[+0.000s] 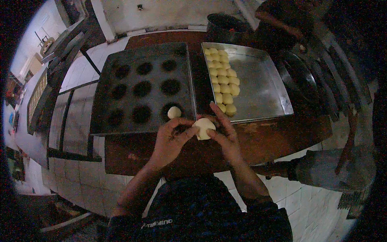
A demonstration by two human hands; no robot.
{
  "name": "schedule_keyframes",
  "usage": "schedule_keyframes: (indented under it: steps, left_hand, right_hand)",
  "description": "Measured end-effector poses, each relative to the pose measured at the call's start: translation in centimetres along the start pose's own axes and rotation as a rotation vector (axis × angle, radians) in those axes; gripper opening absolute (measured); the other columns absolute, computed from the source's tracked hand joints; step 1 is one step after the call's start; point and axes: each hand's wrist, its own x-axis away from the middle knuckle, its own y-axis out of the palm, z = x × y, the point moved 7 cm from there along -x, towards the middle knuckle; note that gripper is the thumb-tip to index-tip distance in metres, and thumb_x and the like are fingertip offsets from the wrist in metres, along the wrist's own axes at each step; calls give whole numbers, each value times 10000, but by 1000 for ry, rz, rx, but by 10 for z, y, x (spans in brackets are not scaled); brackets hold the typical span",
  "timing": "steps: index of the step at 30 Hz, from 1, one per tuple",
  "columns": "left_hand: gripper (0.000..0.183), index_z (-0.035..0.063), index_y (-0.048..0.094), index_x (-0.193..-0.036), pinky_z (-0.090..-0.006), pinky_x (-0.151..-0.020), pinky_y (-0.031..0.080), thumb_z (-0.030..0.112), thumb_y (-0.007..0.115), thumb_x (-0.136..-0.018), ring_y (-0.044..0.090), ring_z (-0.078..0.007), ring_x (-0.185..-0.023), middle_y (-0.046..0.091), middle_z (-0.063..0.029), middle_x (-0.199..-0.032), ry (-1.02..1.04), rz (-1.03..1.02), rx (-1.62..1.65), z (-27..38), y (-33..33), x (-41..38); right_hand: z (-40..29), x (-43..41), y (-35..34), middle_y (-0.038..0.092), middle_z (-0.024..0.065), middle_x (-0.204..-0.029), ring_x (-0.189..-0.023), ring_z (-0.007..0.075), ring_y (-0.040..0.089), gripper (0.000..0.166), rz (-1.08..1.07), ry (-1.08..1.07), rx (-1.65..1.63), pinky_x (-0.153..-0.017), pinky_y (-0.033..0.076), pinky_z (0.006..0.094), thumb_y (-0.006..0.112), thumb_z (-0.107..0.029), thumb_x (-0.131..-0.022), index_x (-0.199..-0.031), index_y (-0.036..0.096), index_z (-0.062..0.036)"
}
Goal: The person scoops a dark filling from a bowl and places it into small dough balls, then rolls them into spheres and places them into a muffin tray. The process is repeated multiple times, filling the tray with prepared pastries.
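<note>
A flattened, pale piece of dough is held between my left hand and my right hand, with the thumbs on its face. Just beyond my left hand, a small white dough ball lies on a dark metal tray marked with round black patches. Past my right hand stands a shiny metal baking tray. Rows of yellowish dough balls sit close together along its left side. My right index finger points up near the lowest balls.
Both trays rest on a brown wooden table. A dark pot stands at the far edge. At the right are a round metal pan, a person across the table and another person's arm near the table's edge.
</note>
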Motion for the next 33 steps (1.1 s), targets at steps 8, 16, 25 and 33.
schedule_keyframes:
  steps: [8, 16, 25, 33]
  left_hand:
    - [149, 13, 621, -928, -272, -701, 488, 124, 668, -842, 596, -95, -804, 628, -54, -897, 280, 288, -230, 4, 1, 6]
    - [185, 17, 579, -992, -276, -793, 475, 122, 653, -859, 578, -121, -894, 618, -47, -908, -6, 165, 423, -2, 3, 10]
    - [156, 12, 581, -971, -264, -777, 459, 146, 609, -895, 571, -104, -857, 617, -38, -932, -5, 384, 220, -23, -22, 13]
    - [185, 23, 597, -1033, -260, -758, 443, 164, 574, -916, 534, -94, -850, 618, -35, -921, 52, 520, 365, -73, -39, -6]
  right_hand:
    - [14, 2, 12, 512, 97, -1285, -1203, 199, 450, 461, 213, 315, -250, -1028, 339, 338, 577, -230, -889, -1310, 477, -69]
    - [19, -7, 16, 529, 81, -1246, -1127, 177, 491, 474, 36, 281, -178, -993, 363, 319, 512, -315, -921, -1310, 466, -49]
    - [17, -29, 36, 434, 117, -1352, -1223, 206, 425, 515, -29, 78, -31, -1030, 334, 327, 558, -194, -882, -1353, 408, -51]
    - [4, -54, 67, 503, 184, -1195, -1166, 310, 454, 569, -219, -441, 667, -1017, 341, 395, 667, -79, -782, -1310, 457, -54]
